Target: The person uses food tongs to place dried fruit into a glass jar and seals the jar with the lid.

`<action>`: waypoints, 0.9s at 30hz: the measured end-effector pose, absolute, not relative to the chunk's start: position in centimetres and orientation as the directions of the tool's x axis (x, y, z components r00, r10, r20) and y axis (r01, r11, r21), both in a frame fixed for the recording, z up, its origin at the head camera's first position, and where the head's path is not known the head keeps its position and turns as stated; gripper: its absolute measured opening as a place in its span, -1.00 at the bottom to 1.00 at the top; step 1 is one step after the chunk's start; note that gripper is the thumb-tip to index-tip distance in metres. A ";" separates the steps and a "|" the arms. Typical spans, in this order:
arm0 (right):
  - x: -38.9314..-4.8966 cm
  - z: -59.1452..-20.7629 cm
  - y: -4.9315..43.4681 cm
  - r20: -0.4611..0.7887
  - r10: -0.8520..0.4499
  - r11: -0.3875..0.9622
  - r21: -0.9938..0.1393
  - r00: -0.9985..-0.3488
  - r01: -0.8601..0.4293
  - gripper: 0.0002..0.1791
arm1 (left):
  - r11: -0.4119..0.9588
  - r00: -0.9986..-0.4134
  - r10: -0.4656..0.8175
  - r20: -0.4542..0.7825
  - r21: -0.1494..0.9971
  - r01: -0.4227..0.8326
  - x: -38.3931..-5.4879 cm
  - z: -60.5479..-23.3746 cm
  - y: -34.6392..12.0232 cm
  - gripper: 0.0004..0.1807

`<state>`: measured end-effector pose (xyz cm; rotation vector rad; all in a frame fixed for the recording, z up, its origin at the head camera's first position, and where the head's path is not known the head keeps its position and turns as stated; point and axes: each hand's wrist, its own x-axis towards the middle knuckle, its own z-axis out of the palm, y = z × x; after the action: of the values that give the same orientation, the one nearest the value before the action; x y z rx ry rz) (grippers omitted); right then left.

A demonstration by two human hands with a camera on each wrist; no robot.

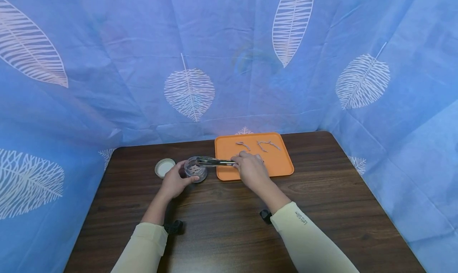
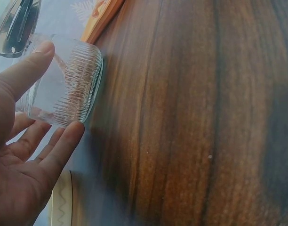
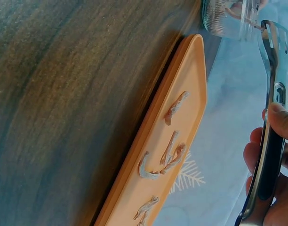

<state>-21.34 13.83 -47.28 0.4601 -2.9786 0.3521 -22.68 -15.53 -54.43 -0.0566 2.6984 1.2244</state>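
Observation:
My left hand (image 1: 174,182) holds a clear glass jar (image 2: 71,80) with ribbed lower walls, thumb on one side and fingers on the other. Inside the jar lie some pale brownish strips (image 1: 195,170). With my right hand (image 1: 253,170) I grip metal tongs (image 3: 272,70) that have a dark handle and slotted heads. The heads are over the jar's mouth, and in the right wrist view a thin strip (image 3: 240,16) reaches from their tip down into the jar. Several twisted dried strips (image 3: 177,107) lie on an orange tray (image 1: 282,167), below and beyond my right hand.
A round lid (image 1: 165,168) with a white inside lies left of the jar, close to my left hand. The dark wooden table (image 1: 229,229) extends toward me and to both sides. A blue leaf-patterned cloth (image 1: 232,86) hangs behind and beside it.

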 end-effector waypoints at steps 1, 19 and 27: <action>-21.3 -47.3 13.8 0.142 -0.285 0.927 -0.211 -0.948 -0.310 -0.66 | 0.662 -0.983 0.040 -0.177 0.742 -0.106 -22.7 -54.4 -15.5 0.00; -20.9 -47.5 15.1 0.109 -0.267 0.926 -0.246 -0.957 -0.287 -0.55 | 0.667 -0.982 0.036 -0.183 0.736 -0.113 -22.7 -54.4 -15.4 0.02; -20.5 -47.9 16.9 0.050 -0.257 0.932 -0.251 -0.965 -0.261 -0.50 | 0.668 -0.982 0.033 -0.186 0.735 -0.117 -22.7 -54.5 -15.5 0.02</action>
<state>-20.48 16.91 -47.89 0.4125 -3.0720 0.4032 -22.71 -15.48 -54.50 -0.0688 2.6989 1.2074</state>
